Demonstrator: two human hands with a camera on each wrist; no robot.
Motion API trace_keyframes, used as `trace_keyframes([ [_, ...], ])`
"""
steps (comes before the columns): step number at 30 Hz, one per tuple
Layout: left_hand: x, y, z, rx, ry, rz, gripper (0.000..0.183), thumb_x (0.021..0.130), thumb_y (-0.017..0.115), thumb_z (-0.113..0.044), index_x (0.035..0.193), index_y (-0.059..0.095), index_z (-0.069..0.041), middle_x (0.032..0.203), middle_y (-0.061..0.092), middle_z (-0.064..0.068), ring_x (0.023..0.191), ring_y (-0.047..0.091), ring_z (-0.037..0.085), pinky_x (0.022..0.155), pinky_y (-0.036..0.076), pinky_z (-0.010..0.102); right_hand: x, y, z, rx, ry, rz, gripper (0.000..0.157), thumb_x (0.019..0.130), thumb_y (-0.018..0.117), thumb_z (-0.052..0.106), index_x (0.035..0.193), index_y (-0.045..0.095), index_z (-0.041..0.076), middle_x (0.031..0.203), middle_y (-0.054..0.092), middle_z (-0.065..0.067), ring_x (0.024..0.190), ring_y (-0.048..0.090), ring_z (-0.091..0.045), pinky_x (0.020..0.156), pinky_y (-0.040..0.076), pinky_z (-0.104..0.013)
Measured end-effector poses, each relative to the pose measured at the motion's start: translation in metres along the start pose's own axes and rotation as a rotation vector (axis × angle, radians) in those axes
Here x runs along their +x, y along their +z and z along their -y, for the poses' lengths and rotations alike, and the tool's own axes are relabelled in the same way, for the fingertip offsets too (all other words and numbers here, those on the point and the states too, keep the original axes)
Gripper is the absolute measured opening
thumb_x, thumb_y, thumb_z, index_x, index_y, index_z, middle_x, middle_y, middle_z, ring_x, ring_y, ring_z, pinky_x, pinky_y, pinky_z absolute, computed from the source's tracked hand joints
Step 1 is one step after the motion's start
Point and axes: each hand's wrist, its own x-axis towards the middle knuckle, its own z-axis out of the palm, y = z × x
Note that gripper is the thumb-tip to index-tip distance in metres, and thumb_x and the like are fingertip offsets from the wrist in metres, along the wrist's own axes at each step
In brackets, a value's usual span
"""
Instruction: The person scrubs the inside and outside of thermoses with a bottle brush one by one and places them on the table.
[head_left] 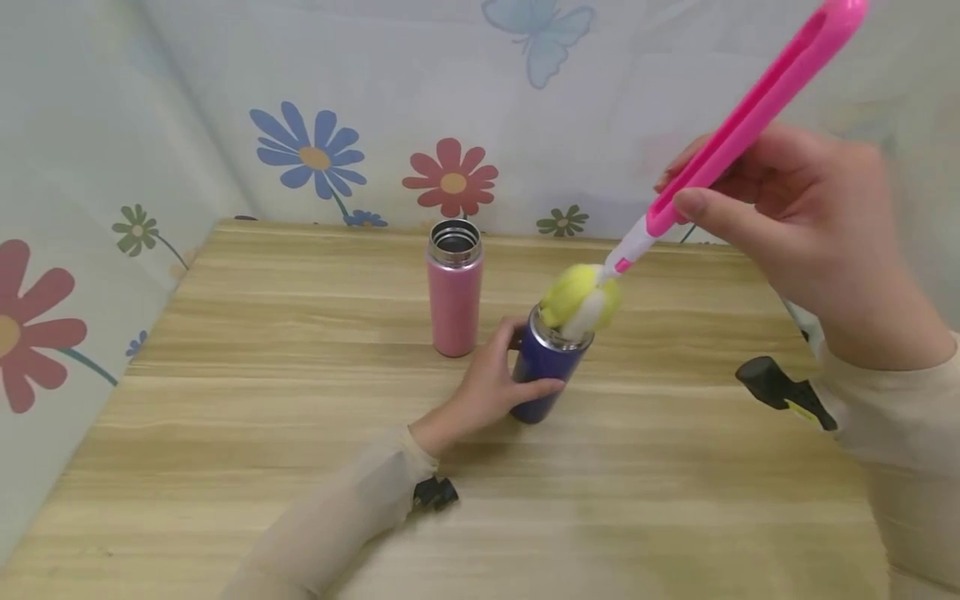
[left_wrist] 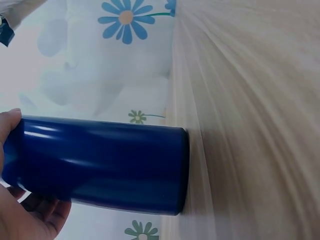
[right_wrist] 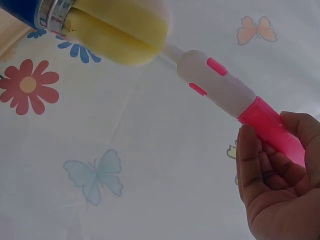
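Observation:
A dark blue thermos bottle (head_left: 542, 367) stands slightly tilted on the table, its steel mouth uncovered. My left hand (head_left: 491, 383) grips it around the upper body, thumb in front; the left wrist view shows the smooth blue bottle (left_wrist: 110, 165) with its base at the tabletop. My right hand (head_left: 817, 217) pinches the pink handle of a bottle brush (head_left: 735, 133) between thumb and fingers. The brush's yellow and white sponge head (head_left: 573, 296) sits partly in the bottle's mouth. In the right wrist view the sponge (right_wrist: 120, 30) bulges out past the steel rim (right_wrist: 54, 15).
A pink thermos bottle (head_left: 454, 300) stands uncapped to the left of the blue one. The wood-grain table (head_left: 300, 333) ends at the back against a white cloth (head_left: 375, 67) printed with flowers and butterflies. A small black camera (head_left: 780, 392) is on the right wrist.

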Motion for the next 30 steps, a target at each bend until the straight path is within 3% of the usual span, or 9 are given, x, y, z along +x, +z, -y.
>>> trace_keyframes([
  [5, 0.003, -0.002, -0.002, -0.005, -0.008, -0.001, 0.072, 0.073, 0.084, -0.021, 0.13, 0.043, -0.005, 0.125, 0.059, 0.01, 0.111, 0.058, 0.022, 0.097, 0.049, 0.038, 0.003, 0.003, -0.001, -0.293, 0.039, 0.047, 0.021, 0.082, 0.069, -0.006, 0.103, 0.069, -0.004, 0.091, 0.074, -0.002, 0.072, 0.068, -0.006, 0.07, 0.055, -0.014],
  [9, 0.003, -0.002, -0.002, 0.0, -0.014, -0.01, 0.071, 0.073, 0.084, -0.021, 0.129, 0.043, -0.004, 0.124, 0.059, 0.011, 0.11, 0.059, 0.023, 0.096, 0.05, 0.038, 0.005, 0.01, -0.01, -0.316, 0.069, 0.109, 0.02, 0.083, 0.07, -0.002, 0.103, 0.07, -0.001, 0.088, 0.071, 0.014, 0.073, 0.068, 0.0, 0.07, 0.054, -0.01],
  [14, 0.003, 0.0, -0.004, 0.006, -0.015, -0.011, 0.071, 0.073, 0.084, -0.02, 0.129, 0.044, -0.004, 0.123, 0.06, 0.011, 0.109, 0.059, 0.022, 0.096, 0.05, 0.037, 0.003, 0.022, -0.016, -0.288, 0.098, 0.161, 0.019, 0.083, 0.072, 0.003, 0.101, 0.07, 0.0, 0.086, 0.068, 0.02, 0.075, 0.067, 0.003, 0.073, 0.054, -0.01],
  [17, 0.003, 0.0, -0.006, 0.007, -0.008, -0.003, 0.071, 0.073, 0.084, -0.02, 0.129, 0.044, -0.004, 0.123, 0.06, 0.011, 0.109, 0.059, 0.022, 0.096, 0.05, 0.036, 0.001, 0.026, -0.019, -0.298, 0.1, 0.176, 0.017, 0.083, 0.073, 0.004, 0.1, 0.07, 0.001, 0.086, 0.068, 0.019, 0.075, 0.067, 0.005, 0.073, 0.053, -0.009],
  [20, 0.002, 0.0, -0.006, 0.007, -0.011, -0.005, 0.071, 0.073, 0.084, -0.02, 0.129, 0.044, -0.005, 0.123, 0.06, 0.01, 0.109, 0.059, 0.021, 0.095, 0.05, 0.035, -0.002, 0.032, -0.025, -0.303, 0.099, 0.222, 0.015, 0.082, 0.073, 0.004, 0.097, 0.07, 0.0, 0.086, 0.071, 0.007, 0.075, 0.066, 0.005, 0.072, 0.053, -0.01],
  [26, 0.001, -0.002, -0.006, 0.011, -0.026, -0.006, 0.071, 0.074, 0.083, -0.021, 0.13, 0.043, -0.007, 0.124, 0.059, 0.008, 0.111, 0.058, 0.019, 0.097, 0.049, 0.035, -0.015, 0.049, -0.049, -0.373, 0.224, 0.472, 0.018, 0.083, 0.075, 0.016, 0.097, 0.07, 0.006, 0.087, 0.074, -0.005, 0.081, 0.069, -0.012, 0.07, 0.053, -0.02],
  [30, 0.002, -0.001, -0.006, 0.012, -0.011, 0.004, 0.07, 0.074, 0.083, -0.022, 0.13, 0.043, -0.006, 0.124, 0.059, 0.008, 0.111, 0.058, 0.019, 0.097, 0.05, 0.034, -0.023, 0.052, -0.059, -0.381, 0.231, 0.481, 0.021, 0.081, 0.077, 0.017, 0.099, 0.07, 0.007, 0.089, 0.074, -0.005, 0.083, 0.068, -0.018, 0.066, 0.05, -0.023],
])
